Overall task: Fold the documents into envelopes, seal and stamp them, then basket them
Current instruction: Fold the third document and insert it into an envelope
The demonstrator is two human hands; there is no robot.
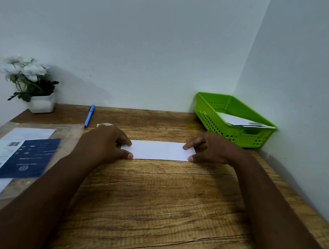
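Your left hand [112, 142] pins the left end of the folded document [159, 150], index fingertip and thumb tip pressing down on its corners; your right hand [210, 148] does the same at the right end, fingers bent and bearing on the paper rather than wrapped round it. The document lies flat as a narrow white strip in the middle of the wooden surface [155, 200], long edge toward you. It looks thin and light, so it will likely slide on the smooth wood and spring open at the crease if you let go of both ends at once; keep one end pressed while the other hand moves. To lift it, pinch a short end between thumb and finger, near the fold, so the layers stay together. Beyond your left hand lies a clear plastic sleeve [66, 137] with a dark blue printed sheet [32, 158] and white papers [28, 133] on it, and a blue pen [89, 115] past that. A potted white flower [30, 83] stands in the far left corner. At far right, the green basket [214, 112] already holds envelopes [235, 119].
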